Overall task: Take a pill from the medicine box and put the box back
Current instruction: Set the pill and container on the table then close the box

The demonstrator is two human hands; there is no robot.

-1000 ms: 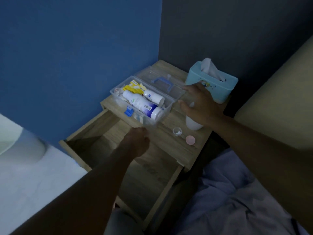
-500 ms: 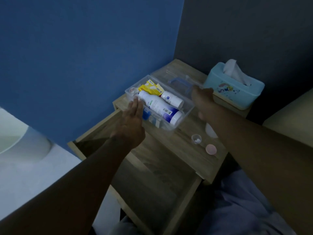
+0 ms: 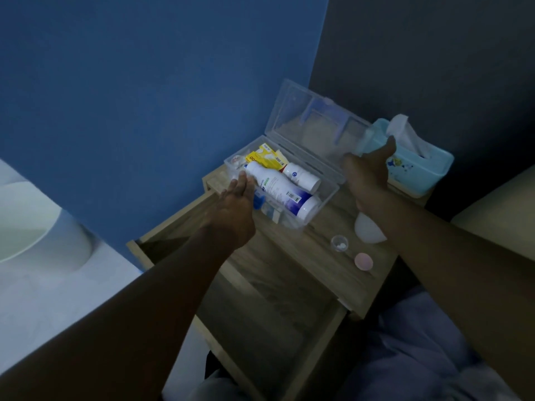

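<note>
Medicine box (image 3: 324,198), a clear plastic case, sits on the pale wooden bedside table (image 3: 304,256) above its open drawer (image 3: 260,328), its clear hinged lid (image 3: 312,125) tilted up at 12 o'clock over 2 white bottles (image 3: 278,189) and a yellow packet (image 3: 265,157). At its 9 o'clock the left hand (image 3: 231,209) lies flat with fingers loose against the box wall, while at 3 o'clock the right hand (image 3: 367,172) holds the lid's edge, thumb raised before the light-blue tissue box (image 3: 417,166). At 5 o'clock stand a small clear cup with white pills (image 3: 339,243) and a pink round cap (image 3: 363,261).
</note>
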